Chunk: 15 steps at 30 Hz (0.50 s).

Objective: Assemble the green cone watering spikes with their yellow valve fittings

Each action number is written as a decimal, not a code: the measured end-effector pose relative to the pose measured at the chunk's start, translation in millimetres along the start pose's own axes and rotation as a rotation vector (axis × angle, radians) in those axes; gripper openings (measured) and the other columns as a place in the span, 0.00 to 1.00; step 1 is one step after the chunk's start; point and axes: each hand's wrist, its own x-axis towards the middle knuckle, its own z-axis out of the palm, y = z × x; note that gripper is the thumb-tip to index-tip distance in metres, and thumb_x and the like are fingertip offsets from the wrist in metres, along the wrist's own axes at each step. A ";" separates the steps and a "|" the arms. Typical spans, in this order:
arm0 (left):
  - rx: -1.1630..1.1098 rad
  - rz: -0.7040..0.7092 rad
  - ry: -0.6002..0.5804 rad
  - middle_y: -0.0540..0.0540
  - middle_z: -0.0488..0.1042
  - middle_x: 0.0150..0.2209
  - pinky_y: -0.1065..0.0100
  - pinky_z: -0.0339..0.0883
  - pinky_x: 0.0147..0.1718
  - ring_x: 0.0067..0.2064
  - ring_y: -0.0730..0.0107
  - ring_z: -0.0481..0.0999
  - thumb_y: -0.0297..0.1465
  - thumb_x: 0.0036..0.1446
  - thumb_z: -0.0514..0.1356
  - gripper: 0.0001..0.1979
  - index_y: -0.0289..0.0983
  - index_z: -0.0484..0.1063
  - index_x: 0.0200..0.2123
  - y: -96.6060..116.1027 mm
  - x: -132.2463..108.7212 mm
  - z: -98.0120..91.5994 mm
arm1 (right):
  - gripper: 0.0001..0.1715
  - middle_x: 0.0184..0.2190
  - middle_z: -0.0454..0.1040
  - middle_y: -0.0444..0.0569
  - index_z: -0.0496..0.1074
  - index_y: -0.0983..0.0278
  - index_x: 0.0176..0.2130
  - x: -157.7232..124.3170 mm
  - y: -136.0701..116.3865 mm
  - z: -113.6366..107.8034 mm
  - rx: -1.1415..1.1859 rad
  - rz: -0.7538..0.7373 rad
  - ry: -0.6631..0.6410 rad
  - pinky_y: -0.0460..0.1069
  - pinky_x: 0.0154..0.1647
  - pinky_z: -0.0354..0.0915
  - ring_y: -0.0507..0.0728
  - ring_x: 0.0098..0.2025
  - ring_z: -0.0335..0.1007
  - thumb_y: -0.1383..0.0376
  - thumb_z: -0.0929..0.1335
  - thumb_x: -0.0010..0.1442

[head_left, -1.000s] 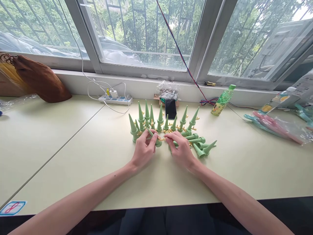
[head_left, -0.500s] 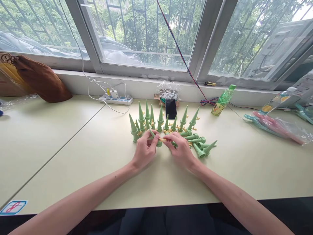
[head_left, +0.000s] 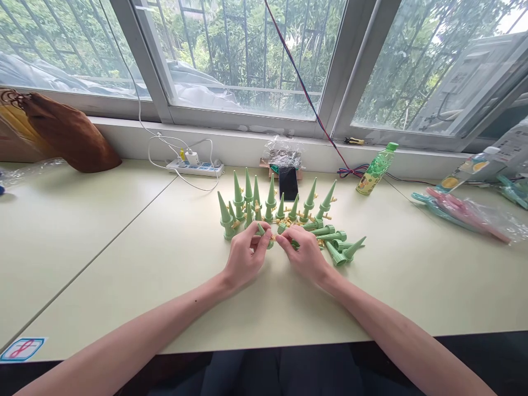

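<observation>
My left hand [head_left: 244,257] is closed around a small green cone-shaped spike [head_left: 264,234], holding it between thumb and fingers. My right hand [head_left: 304,254] pinches a small yellow piece [head_left: 273,238] at the side of that spike. Just beyond my hands, several green spikes stand upright [head_left: 269,202] in a cluster on the pale table [head_left: 124,258], with yellow bits among them. More green spikes lie on their sides [head_left: 340,245] to the right of my right hand.
A black phone [head_left: 287,183] and a clear plastic bag [head_left: 284,151] sit behind the spikes. A power strip [head_left: 194,166] with white cables lies at the back left, a brown bag [head_left: 68,132] at far left, a green bottle [head_left: 375,169] and bagged tools [head_left: 466,212] at right.
Both hands have drawn slightly closer together, and the left hand has turned the spike a little; the right fingertips now pinch at its yellow piece.
</observation>
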 end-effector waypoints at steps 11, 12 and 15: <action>0.020 -0.010 0.020 0.51 0.68 0.27 0.73 0.54 0.19 0.19 0.79 0.61 0.39 0.64 0.55 0.10 0.38 0.66 0.35 -3.0 1.4 0.1 | 0.06 0.35 0.75 0.48 0.72 0.60 0.42 0.1 2.0 -0.2 0.009 -0.094 -0.012 0.54 0.45 0.63 0.57 0.39 0.67 0.62 0.66 0.66; 0.023 -0.013 0.017 0.51 0.68 0.27 0.73 0.55 0.19 0.19 0.79 0.61 0.39 0.64 0.55 0.10 0.38 0.66 0.36 -3.0 1.4 0.1 | 0.06 0.34 0.74 0.48 0.72 0.60 0.41 0.2 2.5 0.1 0.006 -0.097 -0.017 0.54 0.44 0.63 0.57 0.39 0.67 0.63 0.65 0.67; 0.031 -0.013 0.007 0.52 0.68 0.26 0.73 0.56 0.19 0.19 0.78 0.63 0.39 0.64 0.55 0.10 0.38 0.66 0.36 -2.7 1.2 -0.1 | 0.07 0.32 0.73 0.48 0.72 0.61 0.39 0.5 2.8 0.6 -0.001 -0.086 -0.021 0.54 0.43 0.63 0.57 0.37 0.66 0.62 0.65 0.67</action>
